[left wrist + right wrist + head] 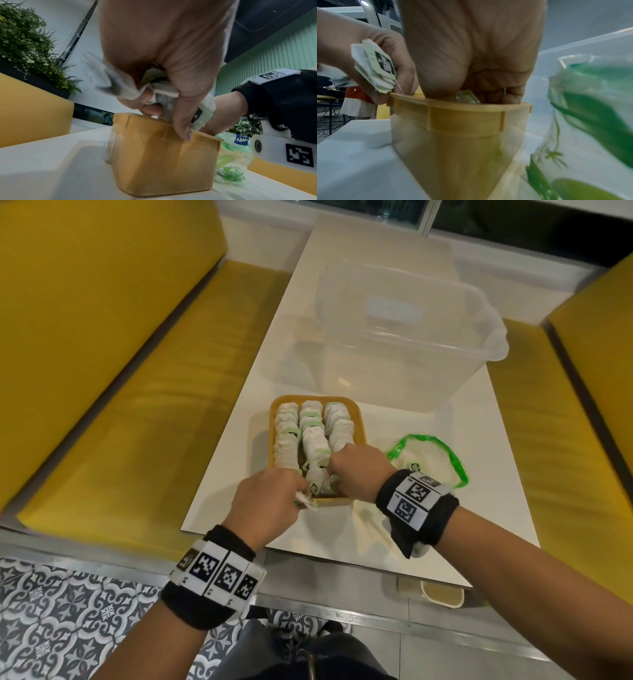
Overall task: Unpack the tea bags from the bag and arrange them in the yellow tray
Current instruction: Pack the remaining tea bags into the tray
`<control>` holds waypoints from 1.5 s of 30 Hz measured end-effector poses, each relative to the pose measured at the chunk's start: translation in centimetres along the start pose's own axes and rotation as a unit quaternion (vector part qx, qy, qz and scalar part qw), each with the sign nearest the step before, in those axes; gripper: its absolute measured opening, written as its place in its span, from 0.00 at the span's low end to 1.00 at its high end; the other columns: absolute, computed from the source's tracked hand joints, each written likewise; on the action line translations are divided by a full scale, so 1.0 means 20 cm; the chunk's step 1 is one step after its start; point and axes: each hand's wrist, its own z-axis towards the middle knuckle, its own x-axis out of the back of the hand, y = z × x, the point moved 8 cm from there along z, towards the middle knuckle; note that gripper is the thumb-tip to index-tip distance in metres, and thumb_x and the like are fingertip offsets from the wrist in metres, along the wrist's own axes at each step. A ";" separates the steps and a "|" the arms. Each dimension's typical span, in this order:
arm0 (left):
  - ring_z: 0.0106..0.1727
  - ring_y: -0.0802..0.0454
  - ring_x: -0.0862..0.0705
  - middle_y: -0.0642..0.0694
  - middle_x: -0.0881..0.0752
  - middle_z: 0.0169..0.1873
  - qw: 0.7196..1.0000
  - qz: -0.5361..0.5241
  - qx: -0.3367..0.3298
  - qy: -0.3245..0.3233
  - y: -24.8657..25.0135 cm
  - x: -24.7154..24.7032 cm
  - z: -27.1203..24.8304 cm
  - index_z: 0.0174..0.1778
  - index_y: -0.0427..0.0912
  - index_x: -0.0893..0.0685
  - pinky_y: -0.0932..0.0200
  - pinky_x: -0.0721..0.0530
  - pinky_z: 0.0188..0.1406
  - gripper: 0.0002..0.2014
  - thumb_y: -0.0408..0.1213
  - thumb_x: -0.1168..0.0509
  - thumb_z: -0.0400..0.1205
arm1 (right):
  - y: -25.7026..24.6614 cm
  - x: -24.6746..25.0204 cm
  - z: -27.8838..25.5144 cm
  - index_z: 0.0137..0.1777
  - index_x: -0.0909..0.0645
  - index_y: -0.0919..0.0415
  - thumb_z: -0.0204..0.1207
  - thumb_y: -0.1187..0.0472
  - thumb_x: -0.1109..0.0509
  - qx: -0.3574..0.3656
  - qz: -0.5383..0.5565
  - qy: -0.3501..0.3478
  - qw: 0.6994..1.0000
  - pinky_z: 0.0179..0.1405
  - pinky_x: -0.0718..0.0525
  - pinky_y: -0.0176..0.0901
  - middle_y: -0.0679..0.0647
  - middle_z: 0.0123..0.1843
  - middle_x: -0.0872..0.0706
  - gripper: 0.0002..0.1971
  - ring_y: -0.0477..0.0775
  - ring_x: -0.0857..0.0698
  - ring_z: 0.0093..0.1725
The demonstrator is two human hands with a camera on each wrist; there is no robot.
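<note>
**Almost done filling the tray, last bags going in at the near end**

Left to right: the left hand (265, 501) sits at the tray's (360, 429) near-left corner, fingers curled tight round a small bunch of tea bags (120, 86), paper tags sticking out. The tray stands on the table (496, 481) toward its near edge, long axis running away from the person, with three rows of soft, crinkly bags packed on edge. The only gap I can see is at the near end, right between the two hands, so the left one's bunch is just beside it. The right hand (356, 470) is knuckles-up, fingers tucked down into that end; whether they grip anything I can't tell. Further right, the bag (459, 467), thin clear plastic with green print, lies slumped open.
</note>
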 end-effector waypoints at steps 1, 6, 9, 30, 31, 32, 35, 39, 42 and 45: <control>0.54 0.47 0.16 0.52 0.12 0.54 1.000 0.001 -0.001 0.000 0.00 0.00 0.00 0.60 0.60 0.14 0.57 0.21 0.45 0.12 0.49 0.31 0.81 | 0.00 0.00 0.00 0.50 0.17 0.62 0.76 0.65 0.37 -0.006 -0.005 0.007 1.000 0.34 0.22 0.47 0.56 0.38 0.28 0.08 0.66 0.15 0.44; 0.54 0.46 0.16 0.52 0.12 0.54 1.000 -0.005 0.001 0.005 -0.01 0.01 0.00 0.60 0.59 0.13 0.56 0.20 0.45 0.12 0.47 0.31 0.81 | 0.02 0.00 -0.01 0.51 0.15 0.59 0.76 0.59 0.35 -0.003 0.002 0.008 1.000 0.40 0.19 0.47 0.54 0.37 0.22 0.09 0.60 0.18 0.39; 0.54 0.46 0.15 0.52 0.12 0.54 1.000 -0.010 0.002 0.010 -0.02 0.01 0.00 0.59 0.59 0.13 0.56 0.20 0.45 0.12 0.47 0.30 0.80 | 0.05 0.05 -0.03 0.50 0.15 0.58 0.75 0.41 0.32 -0.016 0.063 0.014 0.998 0.44 0.17 0.48 0.53 0.41 0.15 0.19 0.57 0.17 0.41; 0.56 0.48 0.16 0.54 0.12 0.56 0.999 -0.034 -0.008 0.014 -0.04 0.01 -0.01 0.59 0.59 0.12 0.60 0.23 0.45 0.13 0.49 0.29 0.79 | 0.18 0.14 0.06 0.44 0.11 0.65 0.76 0.67 0.34 -0.076 0.315 0.081 0.943 0.43 0.22 0.40 0.58 0.44 0.11 0.09 0.55 0.16 0.45; 0.56 0.48 0.16 0.54 0.12 0.57 0.999 -0.035 -0.009 0.015 -0.04 0.01 -0.01 0.60 0.58 0.12 0.60 0.23 0.45 0.13 0.49 0.29 0.79 | 0.21 0.17 0.04 0.44 0.11 0.65 0.76 0.65 0.33 -0.073 0.301 0.088 0.947 0.43 0.22 0.41 0.58 0.43 0.10 0.09 0.56 0.15 0.45; 0.56 0.48 0.16 0.54 0.12 0.57 0.999 -0.037 -0.009 0.016 -0.04 0.01 -0.01 0.60 0.58 0.12 0.59 0.22 0.46 0.13 0.49 0.29 0.79 | 0.22 0.19 0.01 0.44 0.11 0.64 0.76 0.62 0.32 -0.062 0.283 0.087 0.953 0.43 0.20 0.43 0.57 0.43 0.10 0.08 0.56 0.15 0.45; 0.56 0.48 0.16 0.54 0.12 0.57 0.999 -0.038 -0.010 0.019 -0.03 0.02 -0.01 0.60 0.59 0.13 0.58 0.21 0.47 0.13 0.50 0.29 0.79 | 0.15 0.16 -0.05 0.47 0.12 0.57 0.72 0.51 0.26 -0.018 0.238 0.025 0.971 0.46 0.17 0.45 0.52 0.43 0.11 0.11 0.52 0.15 0.44; 0.55 0.48 0.16 0.54 0.12 0.56 0.999 -0.034 -0.020 0.024 0.00 0.03 0.00 0.59 0.59 0.12 0.60 0.24 0.44 0.12 0.51 0.30 0.80 | 0.01 0.03 -0.05 0.55 0.13 0.54 0.74 0.58 0.28 0.012 0.166 -0.021 0.986 0.47 0.15 0.49 0.56 0.49 0.13 0.11 0.55 0.18 0.45; 0.55 0.48 0.16 0.54 0.12 0.55 0.999 -0.028 -0.021 0.020 -0.01 0.02 0.00 0.59 0.59 0.12 0.59 0.24 0.43 0.12 0.50 0.30 0.80 | 0.02 0.00 -0.06 0.55 0.12 0.57 0.75 0.66 0.33 0.015 0.151 -0.008 0.988 0.46 0.18 0.47 0.59 0.48 0.13 0.13 0.60 0.17 0.48; 0.54 0.47 0.15 0.53 0.12 0.54 0.999 -0.033 -0.023 0.026 -0.02 0.02 0.00 0.58 0.59 0.12 0.58 0.22 0.44 0.12 0.49 0.30 0.80 | 0.06 0.03 -0.07 0.57 0.12 0.56 0.76 0.68 0.34 0.007 0.148 0.010 0.989 0.43 0.24 0.43 0.58 0.47 0.15 0.14 0.55 0.21 0.44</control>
